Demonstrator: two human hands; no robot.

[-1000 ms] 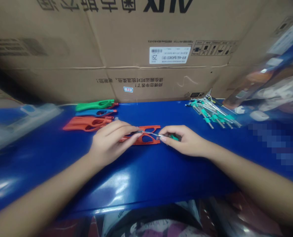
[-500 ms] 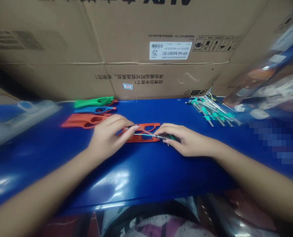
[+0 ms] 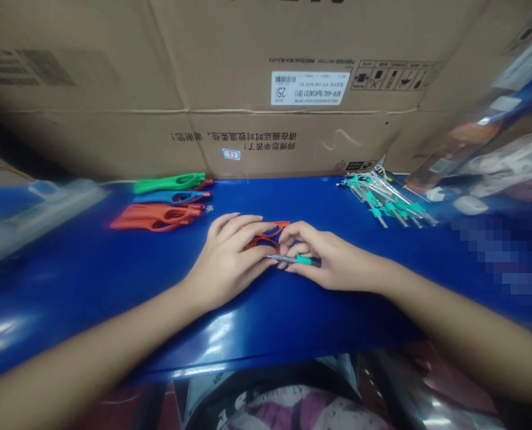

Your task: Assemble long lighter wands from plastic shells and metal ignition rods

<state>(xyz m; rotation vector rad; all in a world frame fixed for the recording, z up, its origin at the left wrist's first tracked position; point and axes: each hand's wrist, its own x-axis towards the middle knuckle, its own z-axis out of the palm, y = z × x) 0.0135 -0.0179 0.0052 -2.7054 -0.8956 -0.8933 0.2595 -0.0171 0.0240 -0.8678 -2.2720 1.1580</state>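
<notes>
On the blue table, my left hand (image 3: 230,260) lies over two orange lighter-handle shells (image 3: 285,226), its fingers bent across them and hiding much of both. Its thumb touches the tip of a thin metal tube (image 3: 287,258). My right hand (image 3: 331,257) is closed on that tube, pinching it between thumb and fingers near the front of the shells. Green tape (image 3: 304,260) wraps the tube by its dark end. The wires and the shells' insides are covered by my fingers.
Orange handles (image 3: 151,218), a blue handle (image 3: 169,197) and a green handle (image 3: 167,183) lie at the left, with small screws (image 3: 209,209) beside them. Several taped metal tubes (image 3: 377,200) are piled back right. A cardboard box (image 3: 135,143) walls the back of the table.
My left hand has moved right and spread over the shells, covering more of them. My right hand has brought the metal tube slightly nearer me; its wires no longer show. Small screws at the left are uncovered.
</notes>
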